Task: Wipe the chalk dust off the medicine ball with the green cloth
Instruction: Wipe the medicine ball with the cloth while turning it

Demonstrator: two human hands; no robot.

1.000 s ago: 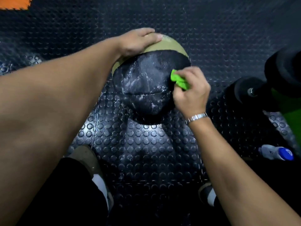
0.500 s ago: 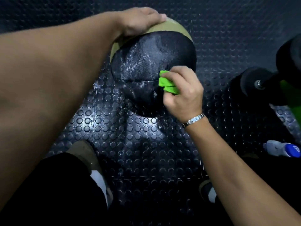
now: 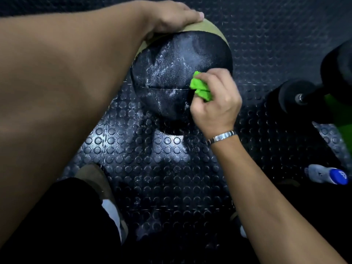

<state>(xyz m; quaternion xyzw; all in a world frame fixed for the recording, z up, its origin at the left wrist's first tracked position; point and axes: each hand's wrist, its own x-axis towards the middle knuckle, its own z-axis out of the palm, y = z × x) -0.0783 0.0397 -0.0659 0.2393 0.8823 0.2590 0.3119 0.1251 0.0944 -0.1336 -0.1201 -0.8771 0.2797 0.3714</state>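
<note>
A black medicine ball (image 3: 171,73) with a tan far panel sits on the studded rubber floor, streaked with white chalk dust across its top and left. My left hand (image 3: 171,15) rests flat on the ball's far upper side, fingers laid over the tan panel. My right hand (image 3: 217,103) grips a bunched bright green cloth (image 3: 201,87) and presses it against the ball's right side, at the seam.
A black dumbbell (image 3: 297,96) and a dark roller with green parts lie at the right. A white bottle with a blue cap (image 3: 327,175) lies on the floor at lower right. My shoes (image 3: 112,210) stand near the bottom. Chalk smears mark the floor below the ball.
The view has shifted closer to the ball. My right hand with the cloth has slid down the ball's right side to the seam. My left hand stays on top.
</note>
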